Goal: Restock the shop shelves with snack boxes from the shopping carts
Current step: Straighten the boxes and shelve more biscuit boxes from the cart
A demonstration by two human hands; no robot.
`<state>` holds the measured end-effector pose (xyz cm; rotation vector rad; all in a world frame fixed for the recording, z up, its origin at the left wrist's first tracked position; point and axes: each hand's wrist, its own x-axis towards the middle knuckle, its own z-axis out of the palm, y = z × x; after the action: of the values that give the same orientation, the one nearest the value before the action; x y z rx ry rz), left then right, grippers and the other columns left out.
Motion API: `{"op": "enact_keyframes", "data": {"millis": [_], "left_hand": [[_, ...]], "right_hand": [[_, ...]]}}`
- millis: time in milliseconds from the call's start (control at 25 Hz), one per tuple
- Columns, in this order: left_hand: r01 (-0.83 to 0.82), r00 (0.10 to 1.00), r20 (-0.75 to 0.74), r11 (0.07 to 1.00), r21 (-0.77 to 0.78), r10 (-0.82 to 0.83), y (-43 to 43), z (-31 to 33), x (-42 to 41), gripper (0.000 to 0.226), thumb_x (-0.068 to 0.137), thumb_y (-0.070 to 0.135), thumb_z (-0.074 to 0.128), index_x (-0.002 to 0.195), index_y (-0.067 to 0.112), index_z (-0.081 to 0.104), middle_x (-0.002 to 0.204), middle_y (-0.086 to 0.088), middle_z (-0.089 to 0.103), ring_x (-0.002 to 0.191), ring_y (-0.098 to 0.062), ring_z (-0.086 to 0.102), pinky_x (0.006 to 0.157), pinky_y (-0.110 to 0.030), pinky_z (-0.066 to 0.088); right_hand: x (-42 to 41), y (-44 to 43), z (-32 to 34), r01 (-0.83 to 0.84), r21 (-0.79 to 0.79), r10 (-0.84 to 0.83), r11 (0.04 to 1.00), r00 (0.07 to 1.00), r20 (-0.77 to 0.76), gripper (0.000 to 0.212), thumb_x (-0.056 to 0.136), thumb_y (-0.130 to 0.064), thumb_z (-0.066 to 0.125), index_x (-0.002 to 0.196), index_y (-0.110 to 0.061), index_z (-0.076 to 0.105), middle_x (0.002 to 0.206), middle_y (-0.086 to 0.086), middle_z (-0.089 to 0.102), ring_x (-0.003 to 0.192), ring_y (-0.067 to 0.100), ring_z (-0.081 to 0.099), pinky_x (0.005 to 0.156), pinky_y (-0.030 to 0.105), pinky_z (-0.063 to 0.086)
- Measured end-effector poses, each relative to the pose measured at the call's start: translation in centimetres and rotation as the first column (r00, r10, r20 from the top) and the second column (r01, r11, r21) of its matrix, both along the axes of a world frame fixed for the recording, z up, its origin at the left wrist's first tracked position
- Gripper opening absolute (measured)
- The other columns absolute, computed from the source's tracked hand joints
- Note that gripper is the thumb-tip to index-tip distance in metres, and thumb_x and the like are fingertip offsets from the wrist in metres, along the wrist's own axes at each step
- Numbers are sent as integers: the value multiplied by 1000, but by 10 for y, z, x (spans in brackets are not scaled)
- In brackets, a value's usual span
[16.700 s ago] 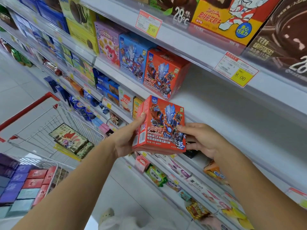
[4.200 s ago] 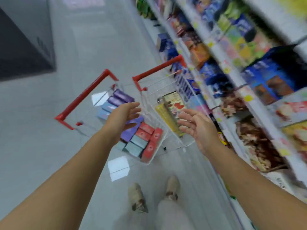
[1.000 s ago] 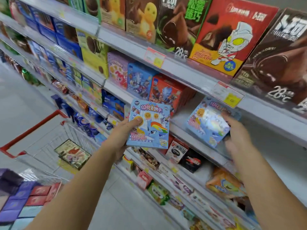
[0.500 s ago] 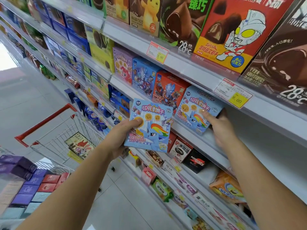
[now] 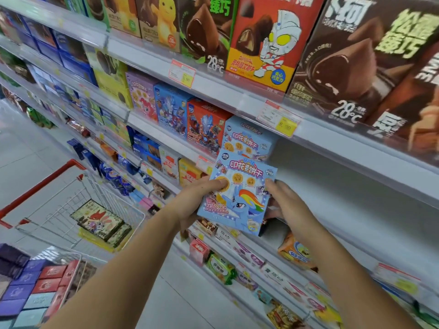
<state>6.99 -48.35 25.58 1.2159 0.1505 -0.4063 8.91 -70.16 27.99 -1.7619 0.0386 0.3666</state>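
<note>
Both hands hold a light blue pony biscuit box [image 5: 240, 195] upright in front of the shelf. My left hand [image 5: 197, 200] grips its left edge with the thumb on the front. My right hand [image 5: 285, 203] holds its right edge from behind. A second, identical blue box [image 5: 248, 138] stands on the middle shelf [image 5: 166, 136], just right of a red hero box [image 5: 205, 125]. A wire shopping cart [image 5: 114, 210] with a red handle sits at lower left, with flat cartoon boxes [image 5: 101, 222] lying inside.
To the right of the shelved blue box the shelf floor [image 5: 344, 191] is bare. Price tags [image 5: 280, 121] hang on the shelf rail above. A second cart [image 5: 35, 290] with purple, red and teal boxes is at bottom left. Lower shelves hold small snacks.
My right hand let go of the blue box it set on the shelf and came back to the box in my left hand. That box has risen toward the shelf.
</note>
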Motion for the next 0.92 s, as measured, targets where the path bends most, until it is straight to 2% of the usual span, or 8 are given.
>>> {"op": "enact_keyframes", "data": {"millis": [120, 240, 360, 480, 560, 640, 720, 920], "left_hand": [[75, 997, -9, 997, -18, -75, -32, 3, 4, 55, 83, 35, 67, 128, 5, 59, 120, -12, 71, 109, -32, 68, 97, -45, 54], [130, 992, 0, 991, 19, -130, -54, 4, 7, 55, 84, 38, 71, 129, 8, 59, 122, -12, 70, 112, -31, 67, 99, -46, 52], [116, 993, 26, 991, 68, -118, -60, 4, 8, 50, 85, 44, 68, 129, 20, 59, 120, -4, 71, 110, -23, 68, 96, -41, 54], [68, 997, 22, 995, 75, -69, -55, 3, 10, 46, 90, 45, 61, 133, 27, 55, 122, 2, 71, 111, -19, 68, 98, -42, 53], [33, 999, 20, 996, 77, -35, -51, 4, 11, 45, 92, 43, 60, 133, 26, 55, 123, 1, 70, 112, -19, 68, 97, -41, 54], [11, 1000, 27, 996, 86, -13, -48, 5, 11, 42, 95, 41, 58, 133, 26, 56, 123, 2, 70, 112, -19, 68, 96, -40, 54], [-3, 1000, 27, 996, 94, 1, -45, 6, 11, 39, 97, 40, 56, 134, 26, 55, 124, 2, 70, 112, -18, 67, 97, -40, 54], [-86, 996, 20, 992, 90, 84, -28, 0, 7, 36, 98, 36, 57, 132, 23, 57, 122, 0, 71, 110, -20, 68, 96, -40, 55]], "right_hand": [[-4, -27, 6, 64, 100, -56, 993, 995, -78, 17, 95, -29, 58, 107, -17, 60, 98, 8, 75, 86, 26, 73, 64, 39, 58], [-6, -57, 11, 126, 99, -121, 987, 991, -47, 14, 94, -21, 59, 105, -14, 63, 87, 8, 76, 74, 26, 73, 55, 36, 58], [-1, -82, 9, 319, 122, -321, 940, 947, -2, 7, 92, -23, 61, 94, -17, 63, 74, 2, 74, 64, 20, 71, 60, 34, 57], [6, -96, 4, 521, 94, -530, 848, 837, 138, 17, 88, -29, 64, 98, -16, 62, 88, 4, 74, 74, 18, 71, 67, 34, 57], [13, -97, 5, 572, 160, -594, 804, 779, 202, 21, 88, -30, 66, 104, -18, 60, 95, 1, 72, 83, 17, 71, 72, 36, 58], [22, -94, 7, 546, 139, -562, 826, 780, 274, 15, 87, -30, 69, 95, -24, 58, 91, -5, 68, 88, 16, 68, 80, 37, 55], [33, -91, 10, 478, -23, -444, 878, 832, 331, 19, 88, -30, 69, 94, -21, 53, 87, -10, 61, 90, 16, 62, 84, 34, 49], [70, -70, 10, 297, -89, -263, 951, 924, 277, 16, 87, -16, 71, 87, -23, 57, 93, -2, 66, 94, 19, 65, 93, 43, 53]]}}
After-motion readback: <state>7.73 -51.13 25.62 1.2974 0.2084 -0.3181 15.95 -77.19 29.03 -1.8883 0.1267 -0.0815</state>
